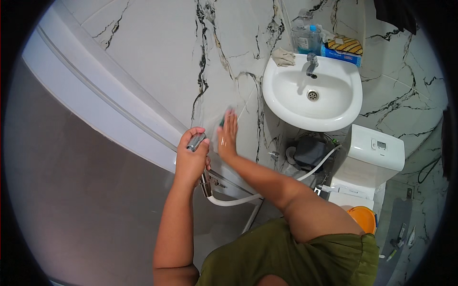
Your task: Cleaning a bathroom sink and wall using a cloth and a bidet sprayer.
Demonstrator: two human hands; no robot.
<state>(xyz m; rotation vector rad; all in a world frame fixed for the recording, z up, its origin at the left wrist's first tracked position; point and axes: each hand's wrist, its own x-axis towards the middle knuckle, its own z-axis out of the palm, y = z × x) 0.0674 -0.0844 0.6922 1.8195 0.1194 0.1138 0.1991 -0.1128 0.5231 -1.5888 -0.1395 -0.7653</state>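
Observation:
My left hand (193,157) is wrapped around a chrome hand sprayer (205,184), whose head shows above the fingers. From its lower end a white hose (232,203) curves off behind my right forearm. Thin streaks of water are faintly visible above the sprayer head. Wet and shiny, my right hand (228,134) lies nearly flat on the marbled wall tile (171,71), fingers together. A dark green thing (222,122), perhaps a scouring pad, shows between its thumb and fingers; the rest is hidden under the palm.
A white washbasin (313,121) with a tap is at the upper right, a cloth (283,57) on its rim. Bottles and a tissue box (341,55) stand behind it. Below are a dark bin-like object (311,153), a white toilet (375,146) and an orange container (364,218). A door (107,196) fills the left.

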